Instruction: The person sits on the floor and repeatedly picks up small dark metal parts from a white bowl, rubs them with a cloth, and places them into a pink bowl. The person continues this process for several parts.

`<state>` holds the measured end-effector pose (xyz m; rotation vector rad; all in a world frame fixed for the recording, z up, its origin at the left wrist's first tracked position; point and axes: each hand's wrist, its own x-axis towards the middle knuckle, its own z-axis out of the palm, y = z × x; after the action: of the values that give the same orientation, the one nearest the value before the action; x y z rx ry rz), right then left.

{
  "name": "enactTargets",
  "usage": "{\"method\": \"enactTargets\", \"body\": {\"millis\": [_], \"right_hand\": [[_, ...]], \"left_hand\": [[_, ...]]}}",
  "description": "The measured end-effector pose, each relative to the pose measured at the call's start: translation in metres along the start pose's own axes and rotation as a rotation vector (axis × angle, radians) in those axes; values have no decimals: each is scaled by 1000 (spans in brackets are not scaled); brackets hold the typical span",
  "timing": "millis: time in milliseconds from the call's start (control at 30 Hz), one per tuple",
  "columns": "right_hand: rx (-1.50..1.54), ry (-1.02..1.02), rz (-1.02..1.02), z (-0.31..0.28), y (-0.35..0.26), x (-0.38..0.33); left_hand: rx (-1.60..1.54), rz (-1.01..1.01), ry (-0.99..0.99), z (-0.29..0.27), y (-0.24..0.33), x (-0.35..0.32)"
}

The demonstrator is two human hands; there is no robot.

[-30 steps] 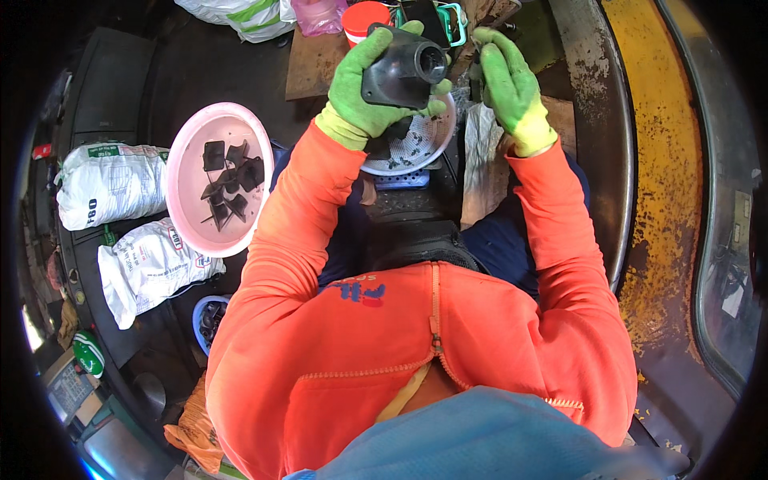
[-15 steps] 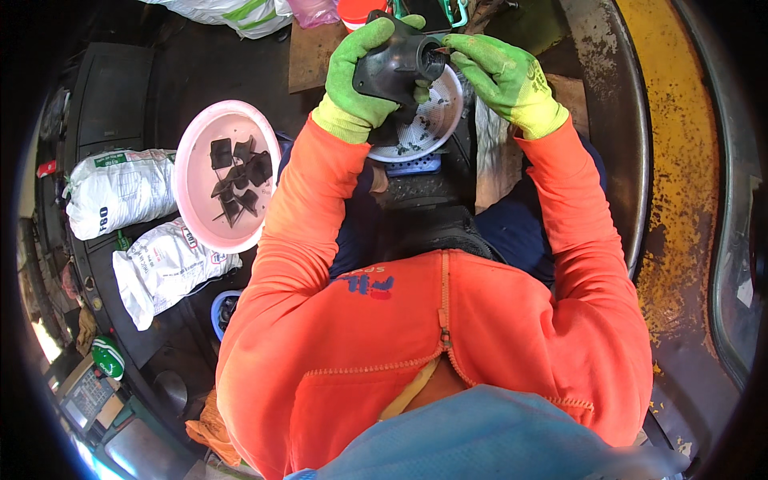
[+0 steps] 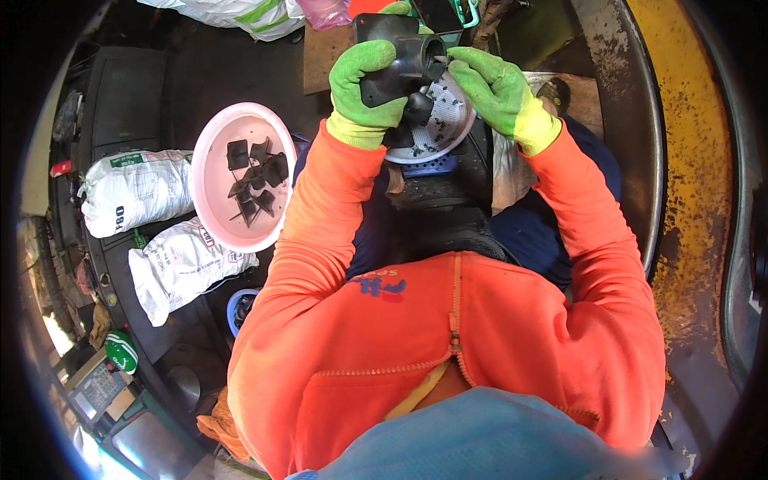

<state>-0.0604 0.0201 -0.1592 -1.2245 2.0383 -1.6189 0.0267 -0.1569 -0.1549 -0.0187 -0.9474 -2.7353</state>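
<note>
Left grip (image 3: 364, 88): closed around black moulded part (image 3: 392, 68), partly over white mesh basket (image 3: 456, 138). Right grip (image 3: 500, 92): narrowed at the part's round opening (image 3: 434, 53); cannot tell whether holding anything.

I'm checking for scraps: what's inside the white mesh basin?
Small dark bits dot the white mesh basin. The left hand and the black part it holds cover its upper left, hiding whatever lies there.

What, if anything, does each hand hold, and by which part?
The left hand holds a black part by its wide end, away from the round opening. The right hand is at that opening; whether its fingers pinch something cannot be told.
</note>
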Motion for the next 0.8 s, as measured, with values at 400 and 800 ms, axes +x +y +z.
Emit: {"method": "enactTargets", "body": {"millis": [400,800], "right_hand": [[353,-30,40,13,-16,-8],[1039,-271,693,-17,-52,-17]], "left_hand": [[276,272,-180,0,-8,2],[954,827,-290,-17,-17,13]]}}
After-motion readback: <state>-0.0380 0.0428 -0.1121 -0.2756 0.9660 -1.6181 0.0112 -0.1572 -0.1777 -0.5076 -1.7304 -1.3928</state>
